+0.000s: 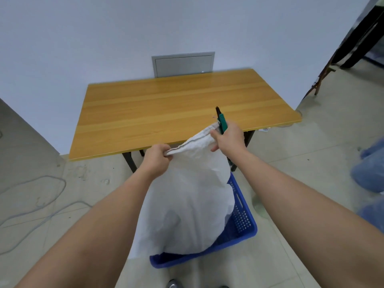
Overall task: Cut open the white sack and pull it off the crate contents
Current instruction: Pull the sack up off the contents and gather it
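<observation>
A white sack (187, 200) stands in a blue perforated plastic crate (243, 219) on the floor and hides what is inside. My left hand (156, 161) grips the left end of the sack's stitched top edge. My right hand (227, 138) pinches the right end of that edge and also holds a green-handled cutter (221, 121), its dark blade pointing up and away. The top edge is stretched taut between both hands, just in front of the table.
A wooden table (176, 104) with black legs stands right behind the sack, against a white wall with a grey access panel (184, 64). Cables lie on the floor at the left (37, 194). Blue bags (369, 173) sit at the right edge.
</observation>
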